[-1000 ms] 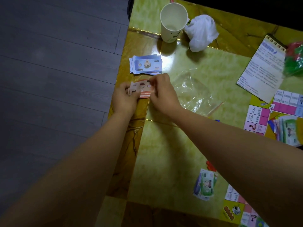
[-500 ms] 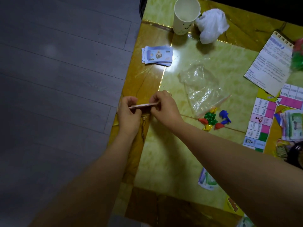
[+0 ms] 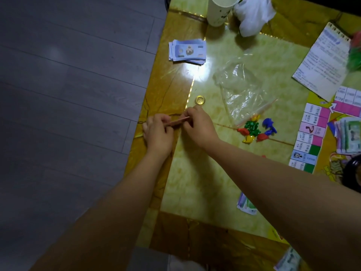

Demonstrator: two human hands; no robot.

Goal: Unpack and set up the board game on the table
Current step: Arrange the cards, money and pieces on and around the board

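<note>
Thin stack of pink notes (image 3: 176, 121), edge-on to the camera, tilted slightly up toward the right, just above the left border of the counter (image 3: 195, 182). Pinched at its left end by the left hand (image 3: 158, 132), fingers curled round it; pinched at its right end by the right hand (image 3: 199, 126), thumb and fingers closed on it. Only a narrow reddish edge showing; faces and print not readable.

Just past the right hand's knuckles, not touching: gold coin (image 3: 200, 100), flat on the counter. Farther up, near the left edge, pile of blue notes (image 3: 187, 50), slightly fanned. Right of the coin, crumpled clear plastic bag (image 3: 244, 89), its lower corner beside a cluster of small red, green, yellow and blue playing pieces (image 3: 254, 130). Beyond those, game board (image 3: 310, 133) along the right side, carrying a stack of green notes (image 3: 349, 135); printed sheet (image 3: 322, 59) overlapping its top corner. At the far end, paper cup (image 3: 220, 10) next to a white crumpled wad (image 3: 254, 14). A few more notes (image 3: 247, 206) partly hidden under the right forearm. Grey plank floor (image 3: 68, 94) left of the counter.
</note>
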